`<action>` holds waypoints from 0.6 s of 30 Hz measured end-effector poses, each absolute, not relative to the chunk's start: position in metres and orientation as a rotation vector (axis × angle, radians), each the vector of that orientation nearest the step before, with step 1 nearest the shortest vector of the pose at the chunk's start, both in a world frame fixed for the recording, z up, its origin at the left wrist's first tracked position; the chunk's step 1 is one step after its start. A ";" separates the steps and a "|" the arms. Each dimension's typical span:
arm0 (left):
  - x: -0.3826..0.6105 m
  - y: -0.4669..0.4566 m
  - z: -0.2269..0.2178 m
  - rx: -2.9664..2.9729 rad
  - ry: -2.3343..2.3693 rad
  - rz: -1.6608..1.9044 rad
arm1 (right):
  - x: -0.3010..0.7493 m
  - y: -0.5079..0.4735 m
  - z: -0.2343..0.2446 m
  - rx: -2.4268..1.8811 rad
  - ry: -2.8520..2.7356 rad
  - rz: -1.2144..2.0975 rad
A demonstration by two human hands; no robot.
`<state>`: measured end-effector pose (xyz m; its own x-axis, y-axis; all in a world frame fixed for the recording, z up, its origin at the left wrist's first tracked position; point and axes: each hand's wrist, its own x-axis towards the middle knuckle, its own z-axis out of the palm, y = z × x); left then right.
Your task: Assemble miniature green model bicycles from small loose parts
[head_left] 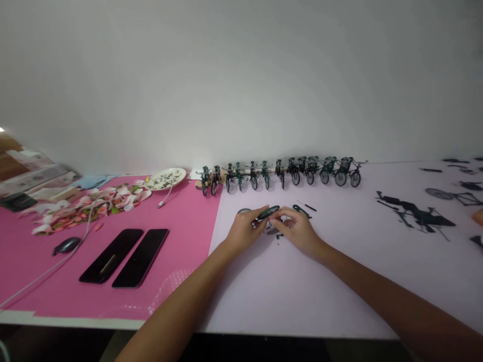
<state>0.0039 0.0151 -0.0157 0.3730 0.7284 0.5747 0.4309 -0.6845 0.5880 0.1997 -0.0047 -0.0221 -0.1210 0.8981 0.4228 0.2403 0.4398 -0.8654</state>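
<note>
Left hand (244,229) and right hand (299,230): each grip pinches the dark green part (269,211), above counter (287,301), 6 o'clock from model bicycles (279,172). Plate (183,174), 10 o'clock from hands, contains pale pieces (166,178).

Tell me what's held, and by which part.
A small dark green part, held toward its left end by the left hand; whether the right hand also grips it is unclear.

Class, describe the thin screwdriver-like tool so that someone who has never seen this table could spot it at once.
Along the wall stands a row of miniature bicycles. Between them and the right hand, on the pale lilac surface, lies the tool. Unlike the broader dark green part beside it, it is slim, with a dark handle and thinner shaft.
</note>
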 end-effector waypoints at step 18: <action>0.003 0.016 -0.016 2.319 1.024 1.148 | 0.201 -0.005 -0.022 -1.046 -1.691 0.744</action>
<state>0.0028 0.0164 -0.0161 0.4084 0.7385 0.5366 0.4488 -0.6743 0.5865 0.2015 -0.0045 -0.0223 -0.1544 0.8966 0.4150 0.2998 0.4427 -0.8450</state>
